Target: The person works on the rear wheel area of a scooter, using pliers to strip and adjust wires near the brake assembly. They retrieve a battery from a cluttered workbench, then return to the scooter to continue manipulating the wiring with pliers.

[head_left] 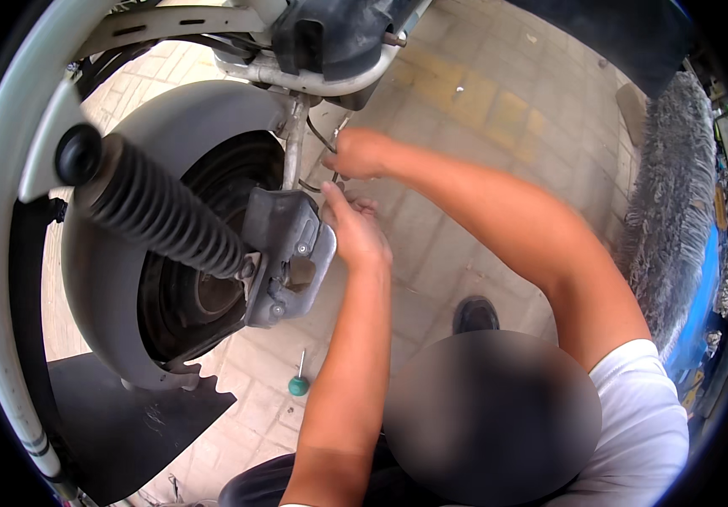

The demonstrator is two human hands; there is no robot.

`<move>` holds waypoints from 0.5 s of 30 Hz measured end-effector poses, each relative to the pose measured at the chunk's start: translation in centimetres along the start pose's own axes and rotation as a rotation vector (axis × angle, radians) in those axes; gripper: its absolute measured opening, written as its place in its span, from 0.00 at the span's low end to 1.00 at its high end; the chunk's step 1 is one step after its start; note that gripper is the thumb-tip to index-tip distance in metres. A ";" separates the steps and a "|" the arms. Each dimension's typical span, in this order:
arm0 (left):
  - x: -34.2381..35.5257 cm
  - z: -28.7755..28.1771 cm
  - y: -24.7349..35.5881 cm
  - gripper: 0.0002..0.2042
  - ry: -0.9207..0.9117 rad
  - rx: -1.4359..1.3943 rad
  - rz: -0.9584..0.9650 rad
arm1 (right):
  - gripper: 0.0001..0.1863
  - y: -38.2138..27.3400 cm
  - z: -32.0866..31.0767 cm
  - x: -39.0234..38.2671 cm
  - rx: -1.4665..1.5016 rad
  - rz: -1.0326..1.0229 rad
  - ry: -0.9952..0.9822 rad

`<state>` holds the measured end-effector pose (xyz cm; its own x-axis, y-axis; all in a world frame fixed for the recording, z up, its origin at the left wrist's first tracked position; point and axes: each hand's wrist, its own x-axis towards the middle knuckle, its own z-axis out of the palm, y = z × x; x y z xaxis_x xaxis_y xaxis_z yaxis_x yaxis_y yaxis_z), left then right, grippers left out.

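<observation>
My right hand (357, 154) has its fingers closed around a thin dark cable (322, 135) beside a metal arm (295, 144) of a two-wheeled vehicle. Just below it, my left hand (352, 226) is at the edge of a grey metal bracket (292, 220), fingers curled near the cable; exactly what they hold is hidden. A black coil-spring shock absorber (165, 211) slants down to that bracket, in front of the rear wheel with its grey tire (94, 279) and dark rim.
A green-handled screwdriver (299, 384) lies on the paving (482, 237). A black flap (127, 431) is at lower left. Frame parts and a dark housing (313, 38) are above, a grey shaggy cover (668, 211) at the right. My shoe (474, 314) shows below.
</observation>
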<state>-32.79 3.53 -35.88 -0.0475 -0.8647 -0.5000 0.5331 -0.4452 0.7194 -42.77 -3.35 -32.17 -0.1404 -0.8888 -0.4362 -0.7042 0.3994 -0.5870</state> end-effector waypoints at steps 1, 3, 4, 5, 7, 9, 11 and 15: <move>0.3 0.3 0.1 0.20 0.040 -0.001 -0.021 | 0.22 0.2 -0.1 0.1 0.012 -0.021 -0.027; 0.9 0.8 0.2 0.21 0.116 -0.013 -0.058 | 0.22 1.0 -0.1 0.2 0.041 -0.062 -0.035; 1.0 1.0 0.2 0.20 0.116 -0.009 -0.049 | 0.23 1.5 0.0 0.2 0.059 -0.083 -0.017; 0.9 1.1 0.1 0.20 0.115 -0.005 -0.041 | 0.23 2.1 0.1 0.1 0.077 -0.103 0.000; 1.2 1.7 0.2 0.20 0.086 -0.018 -0.024 | 0.22 3.6 0.9 0.0 0.231 -0.137 0.079; 1.4 2.2 0.3 0.19 0.057 -0.046 0.001 | 0.21 4.6 1.4 -0.4 0.410 -0.162 0.128; 1.6 2.7 0.6 0.18 0.047 -0.100 0.023 | 0.21 4.9 1.6 -0.9 0.617 -0.172 0.145; 2.2 3.4 0.6 0.16 0.004 -0.235 0.009 | 0.19 4.5 1.2 -1.5 1.023 -0.129 -0.040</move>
<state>-35.42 0.58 -34.95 -0.0391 -0.8672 -0.4964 0.7154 -0.3711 0.5920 -44.90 0.09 -35.02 -0.0693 -0.9377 -0.3404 0.2195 0.3185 -0.9222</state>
